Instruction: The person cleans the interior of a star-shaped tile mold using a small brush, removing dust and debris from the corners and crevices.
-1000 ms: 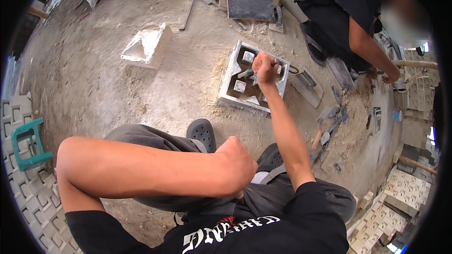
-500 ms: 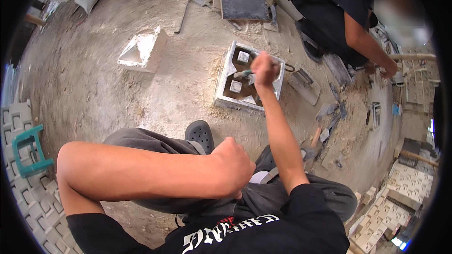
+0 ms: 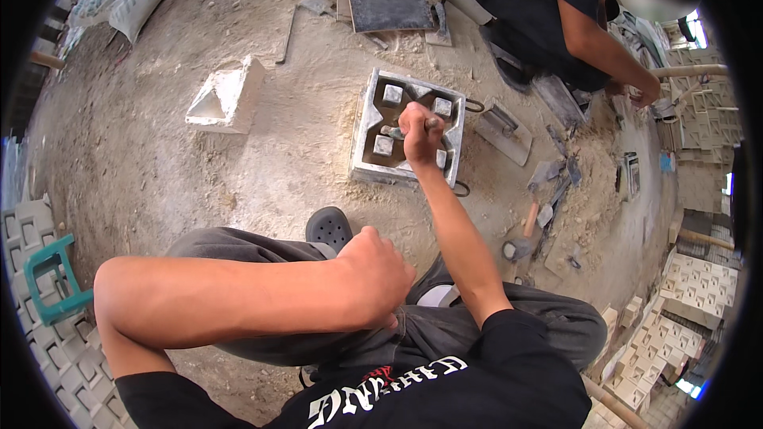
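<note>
My right hand (image 3: 421, 137) is wrapped round what looks like a small brush (image 3: 391, 132), its handle end sticking out above the fist. The brush's pale tip points left into a square metal mould (image 3: 362, 147) on the ground. Inside the mould stand several pale square blocks (image 3: 392, 94), and its inner walls have pointed corners. Wire loop handles (image 3: 462, 189) stick out from its right side. My left hand (image 3: 373, 272) is a closed fist by my bent leg, with nothing showing from it; its palm side is hidden.
A whitish cast block (image 3: 230, 99) lies left of the mould. A flat float (image 3: 505, 135) and scattered hand tools (image 3: 548, 191) lie to the right. Dark boards (image 3: 389, 0) are stacked beyond. A co-worker (image 3: 548, 24) bends at the far right. A green stool (image 3: 57, 280) stands left.
My right hand has shifted from the mould's upper right part toward its middle, with the brush. My left fist stays by my leg. The whole view has shifted slightly.
</note>
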Motion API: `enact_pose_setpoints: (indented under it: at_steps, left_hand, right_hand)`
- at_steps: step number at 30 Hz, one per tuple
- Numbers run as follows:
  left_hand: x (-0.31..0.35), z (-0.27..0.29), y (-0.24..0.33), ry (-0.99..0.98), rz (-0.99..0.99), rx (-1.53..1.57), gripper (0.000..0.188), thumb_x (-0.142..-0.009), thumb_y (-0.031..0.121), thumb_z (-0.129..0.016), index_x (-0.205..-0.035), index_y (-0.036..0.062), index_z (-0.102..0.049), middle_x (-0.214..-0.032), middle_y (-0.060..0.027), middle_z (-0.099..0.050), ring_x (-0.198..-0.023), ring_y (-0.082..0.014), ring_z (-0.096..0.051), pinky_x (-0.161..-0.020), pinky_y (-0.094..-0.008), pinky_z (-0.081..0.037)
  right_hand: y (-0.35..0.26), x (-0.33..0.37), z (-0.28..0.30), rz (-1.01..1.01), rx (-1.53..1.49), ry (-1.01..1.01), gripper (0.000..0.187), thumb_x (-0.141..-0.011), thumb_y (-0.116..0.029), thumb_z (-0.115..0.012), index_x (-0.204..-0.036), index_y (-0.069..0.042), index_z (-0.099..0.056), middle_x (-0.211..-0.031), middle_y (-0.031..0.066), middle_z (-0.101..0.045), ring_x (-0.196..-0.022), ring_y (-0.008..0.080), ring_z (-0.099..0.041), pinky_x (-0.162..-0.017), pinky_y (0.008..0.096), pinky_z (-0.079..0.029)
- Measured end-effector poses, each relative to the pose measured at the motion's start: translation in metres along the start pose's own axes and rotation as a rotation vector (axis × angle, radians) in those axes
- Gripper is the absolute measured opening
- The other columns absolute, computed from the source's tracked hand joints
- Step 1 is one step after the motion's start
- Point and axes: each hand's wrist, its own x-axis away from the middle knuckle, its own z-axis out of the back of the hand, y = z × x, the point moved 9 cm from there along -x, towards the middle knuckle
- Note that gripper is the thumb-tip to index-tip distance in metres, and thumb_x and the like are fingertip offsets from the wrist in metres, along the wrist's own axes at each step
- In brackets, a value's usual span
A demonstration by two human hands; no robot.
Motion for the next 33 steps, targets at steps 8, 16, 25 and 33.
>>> enact_pose_setpoints:
  at_steps: [8, 16, 25, 33]
  left_hand:
    - [0.001, -0.001, 0.000, -0.041, 0.019, 0.022, 0.064, -0.078, 0.059, -0.067, -0.109, 0.0038, -0.059, -0.098, -0.0091, -0.066, -0.098, -0.0259, -0.062, -0.082, -0.0375, -0.045]
    - [-0.005, -0.004, 0.000, -0.075, 0.032, 0.010, 0.063, -0.078, 0.059, -0.067, -0.107, 0.0044, -0.060, -0.097, -0.0085, -0.067, -0.098, -0.0257, -0.062, -0.082, -0.0377, -0.045]
    - [0.003, -0.002, 0.005, 0.008, 0.011, 0.001, 0.063, -0.077, 0.059, -0.068, -0.106, 0.0034, -0.060, -0.096, -0.0085, -0.067, -0.095, -0.0249, -0.063, -0.081, -0.0368, -0.044]
    - [0.003, 0.001, 0.006, -0.019, -0.001, -0.019, 0.062, -0.077, 0.059, -0.068, -0.104, 0.0043, -0.060, -0.094, -0.0072, -0.067, -0.094, -0.0245, -0.062, -0.080, -0.0360, -0.044]
  right_hand:
    - [0.008, -0.003, 0.006, -0.035, -0.033, 0.106, 0.043, -0.097, -0.015, -0.047, -0.056, -0.006, -0.037, -0.053, -0.0036, -0.039, -0.051, 0.0053, -0.034, -0.048, 0.0262, -0.025]
    - [0.013, -0.010, -0.008, -0.147, -0.208, -0.077, 0.050, -0.099, -0.021, -0.046, -0.053, -0.007, -0.034, -0.050, 0.0016, -0.041, -0.045, 0.0112, -0.039, -0.044, 0.0277, -0.032]
    - [-0.071, -0.022, 0.058, -0.162, -0.413, 0.343, 0.050, -0.095, -0.029, -0.052, -0.051, -0.013, -0.035, -0.044, -0.0003, -0.036, -0.037, 0.0112, -0.033, -0.040, 0.0291, -0.029]
    - [-0.014, 0.018, 0.069, -0.094, 0.182, 0.440, 0.054, -0.097, -0.032, -0.052, -0.048, -0.012, -0.037, -0.045, 0.0013, -0.043, -0.041, 0.0104, -0.042, -0.042, 0.0269, -0.035]
